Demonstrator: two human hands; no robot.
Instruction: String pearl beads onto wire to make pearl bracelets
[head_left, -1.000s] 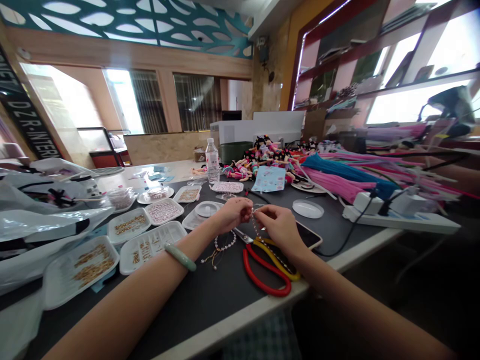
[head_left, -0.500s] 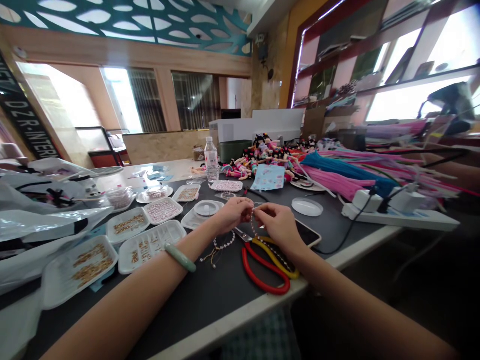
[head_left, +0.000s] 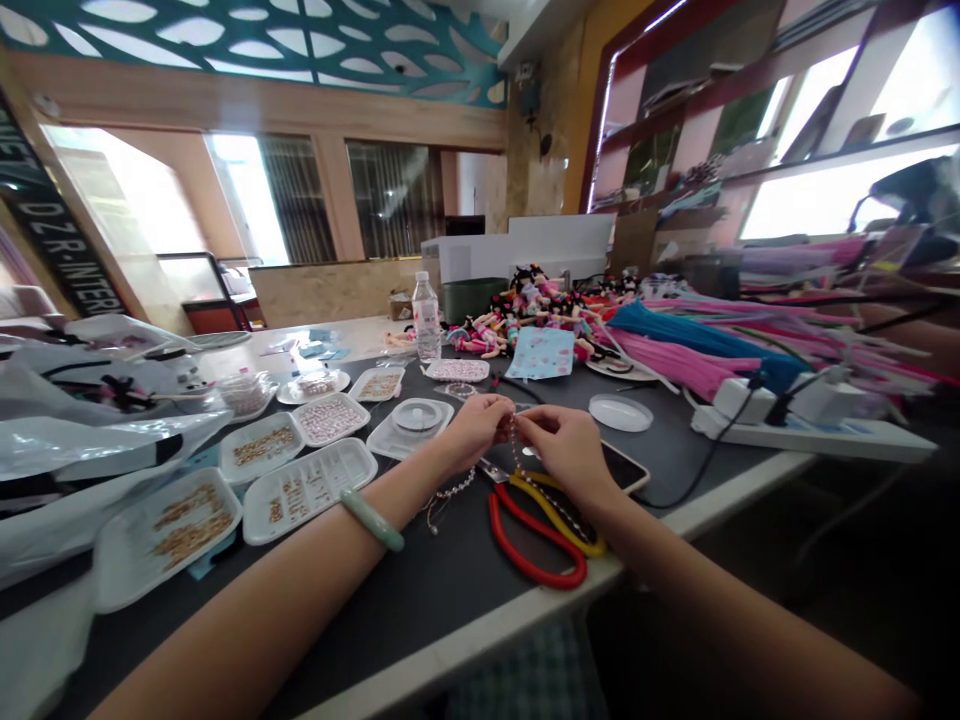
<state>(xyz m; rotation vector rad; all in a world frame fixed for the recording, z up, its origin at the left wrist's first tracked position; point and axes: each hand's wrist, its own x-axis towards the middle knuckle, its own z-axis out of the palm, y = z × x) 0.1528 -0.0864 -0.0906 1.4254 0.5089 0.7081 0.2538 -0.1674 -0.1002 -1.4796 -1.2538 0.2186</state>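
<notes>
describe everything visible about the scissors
The scissors lie on the dark tabletop, one looped handle red, the other yellow, both plastic-looking. Silvery blades point away and leftward. The loops reach the pale table edge. The right hand and a beaded strand overlap the yellow loop in view; contact is unclear.

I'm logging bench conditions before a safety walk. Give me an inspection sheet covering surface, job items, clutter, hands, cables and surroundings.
Surface: dark tabletop with a pale front edge.
Job items: beaded strand between the hands; scissors with red and yellow handles lying below.
Clutter: white trays of small pieces, plastic bottle, heap of dolls, phone.
Hands: left hand and right hand pinch the strand's upper end; finer detail too small to tell.
Cables: black cable trails from the white power strip across the tabletop.
Surroundings: teal openwork panel overhead; shelving at right.
</notes>
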